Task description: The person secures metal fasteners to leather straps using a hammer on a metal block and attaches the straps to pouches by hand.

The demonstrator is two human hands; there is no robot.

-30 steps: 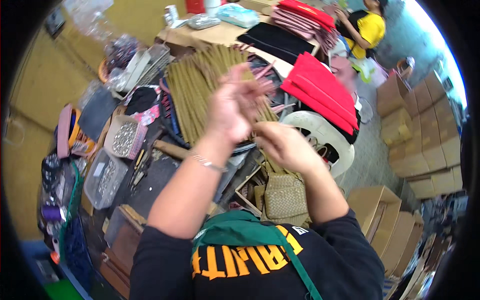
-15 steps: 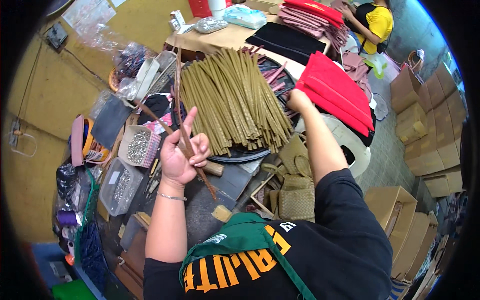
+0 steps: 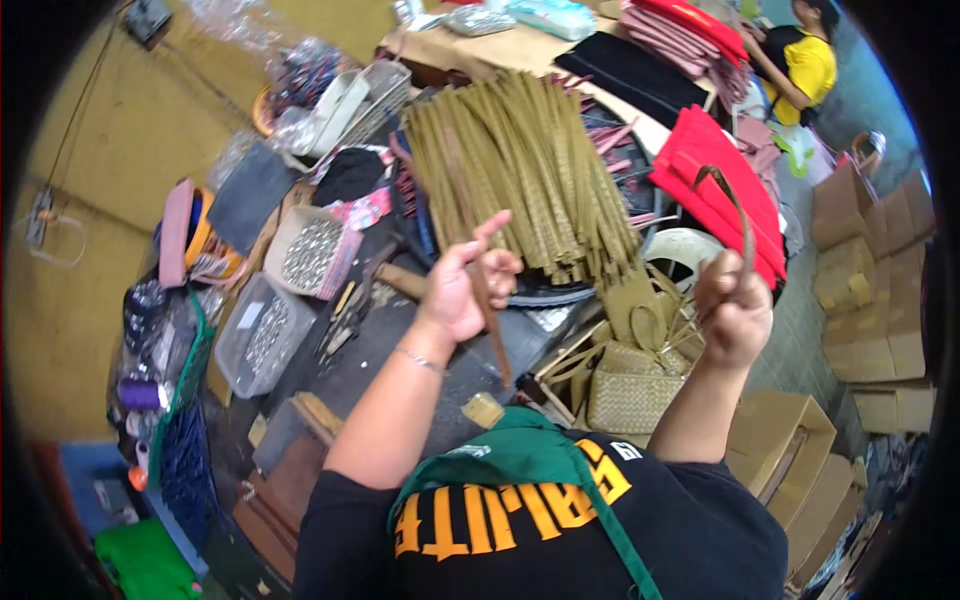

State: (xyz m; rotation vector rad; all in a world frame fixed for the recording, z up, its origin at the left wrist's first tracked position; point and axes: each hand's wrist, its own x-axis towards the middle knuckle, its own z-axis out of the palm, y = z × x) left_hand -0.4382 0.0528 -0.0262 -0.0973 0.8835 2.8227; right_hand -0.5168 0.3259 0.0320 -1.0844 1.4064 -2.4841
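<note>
The left hand is raised over the counter, its fingers closed around a brown strap that hangs down past the wrist toward the counter's near edge. The right hand is up at the right, fingers curled tight on a second strap that arches above it, in front of the red bags. Between the hands there is open air; below them lie woven purses and a fan of olive straps on a dark round tray.

The counter is crowded to its edges. At its left side two clear tubs hold small silvery metal pieces; the upper one has a pinkish wall. A pink pouch stands farther left by the yellow wall. Cardboard boxes are stacked along the right, more of them low beside the person. A white stool sits just behind the right hand.
</note>
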